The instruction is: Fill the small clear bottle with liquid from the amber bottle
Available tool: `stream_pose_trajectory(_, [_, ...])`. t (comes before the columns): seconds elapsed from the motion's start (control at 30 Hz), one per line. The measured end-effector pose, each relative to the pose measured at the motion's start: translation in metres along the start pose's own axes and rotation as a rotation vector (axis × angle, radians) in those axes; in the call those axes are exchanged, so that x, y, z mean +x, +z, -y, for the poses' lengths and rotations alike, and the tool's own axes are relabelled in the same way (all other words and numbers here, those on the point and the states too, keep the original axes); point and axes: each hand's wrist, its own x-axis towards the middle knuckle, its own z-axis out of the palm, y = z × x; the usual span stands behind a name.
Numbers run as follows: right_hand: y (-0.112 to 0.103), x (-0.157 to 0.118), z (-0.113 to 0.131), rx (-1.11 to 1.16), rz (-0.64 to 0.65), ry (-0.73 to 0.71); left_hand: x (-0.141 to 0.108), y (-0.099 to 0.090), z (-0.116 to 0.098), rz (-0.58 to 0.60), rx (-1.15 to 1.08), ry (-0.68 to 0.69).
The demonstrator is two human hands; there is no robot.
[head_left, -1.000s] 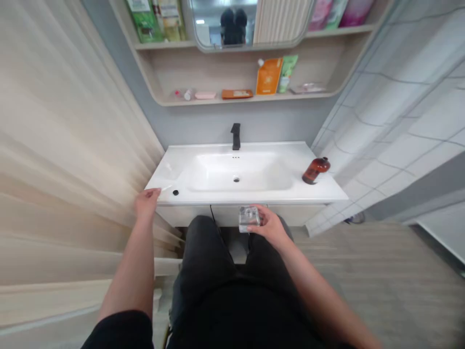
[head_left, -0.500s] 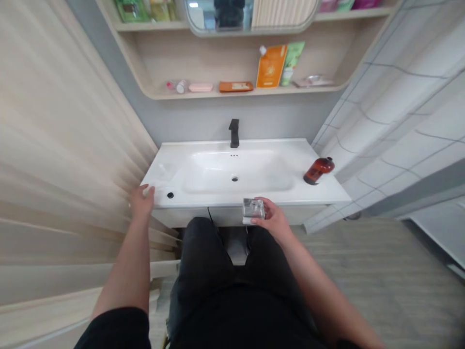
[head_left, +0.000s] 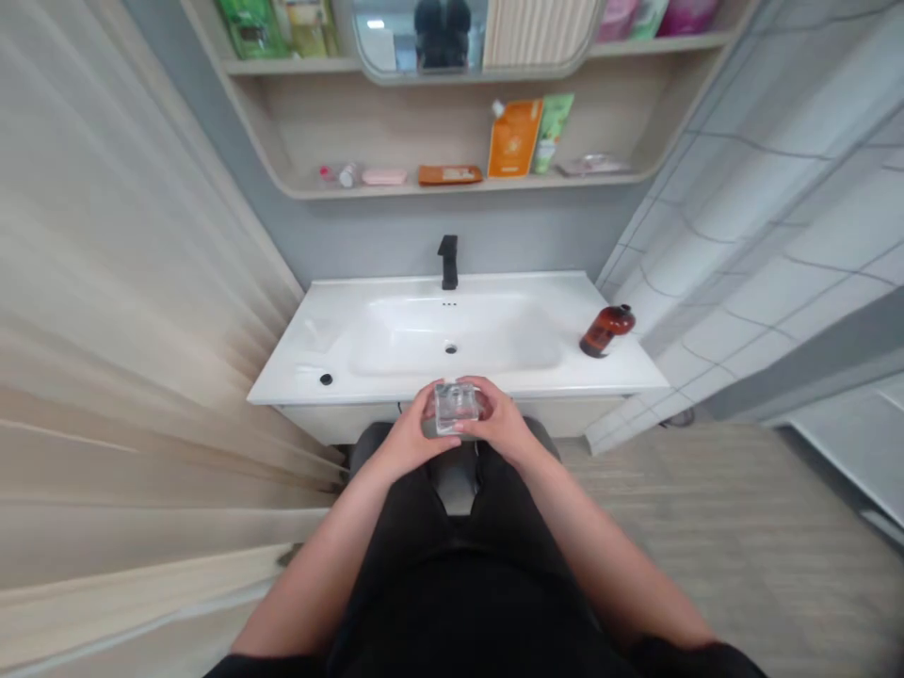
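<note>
Between my two hands, just in front of the sink's front edge, is a small clear square container (head_left: 456, 405) with a pale lower part. My left hand (head_left: 411, 428) grips its left side and my right hand (head_left: 498, 422) its right side, thumbs toward me. What is inside the clear container I cannot make out. The white sink (head_left: 395, 388) lies just beyond, with a black faucet (head_left: 449, 262) at its back. A small black round cap (head_left: 326, 379) rests on the left of the counter, near a clear, hard-to-see item (head_left: 321, 334).
An amber bottle (head_left: 607, 330) stands on the counter's right side. Above, a shelf (head_left: 395, 191) bears an orange pouch (head_left: 514, 139), a green tube (head_left: 553, 134), a pink bar (head_left: 384, 177) and an orange-brown tray (head_left: 450, 175). A beige curtain (head_left: 141, 311) hangs close on the left.
My left hand has come from the counter's left end to the middle and taken hold of the container's left side. My right hand has shifted slightly left with the container.
</note>
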Motion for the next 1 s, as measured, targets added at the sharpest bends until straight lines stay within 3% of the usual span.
stream_pose_trajectory(0.17, [0.007,-0.003,0.001,-0.068,0.019,-0.022,0.008,0.01,0.007,-0.102,-0.036,-0.011])
stream_pose_trajectory(0.27, [-0.016,-0.002,0.0,-0.104,0.021,0.008,0.013,0.005,0.011,-0.131,-0.065,-0.016])
stream_pose_trajectory(0.33, [-0.052,0.002,0.0,-0.162,-0.129,-0.026,0.014,-0.001,0.013,-0.149,-0.098,-0.031])
stream_pose_trajectory(0.37, [-0.076,0.004,-0.001,-0.209,-0.268,-0.056,0.015,-0.005,0.013,-0.153,-0.115,-0.039])
stream_pose_trajectory(0.43, [-0.132,0.01,-0.001,-0.363,-0.663,-0.144,0.015,-0.015,0.014,-0.173,-0.147,-0.045])
stream_pose_trajectory(0.5, [-0.189,0.018,-0.001,-0.548,-0.974,-0.212,0.016,-0.025,0.014,-0.221,-0.176,-0.037])
stream_pose_trajectory(0.57, [-0.238,0.03,0.0,-0.682,-1.112,-0.198,0.018,-0.033,0.015,-0.266,-0.208,-0.031])
stream_pose_trajectory(0.63, [-0.271,0.044,0.0,-0.688,-1.122,-0.099,0.023,-0.041,0.016,-0.288,-0.24,-0.031])
stream_pose_trajectory(0.7, [-0.288,0.058,0.0,-0.61,-1.073,-0.004,0.03,-0.048,0.017,-0.308,-0.258,-0.023])
stream_pose_trajectory(0.9, [-0.299,0.085,-0.003,-0.463,-0.974,0.055,0.062,-0.068,0.02,-0.335,-0.281,0.003])
stream_pose_trajectory(1.0, [-0.296,0.095,-0.005,-0.515,-0.945,-0.012,0.084,-0.078,0.022,-0.31,-0.307,0.015])
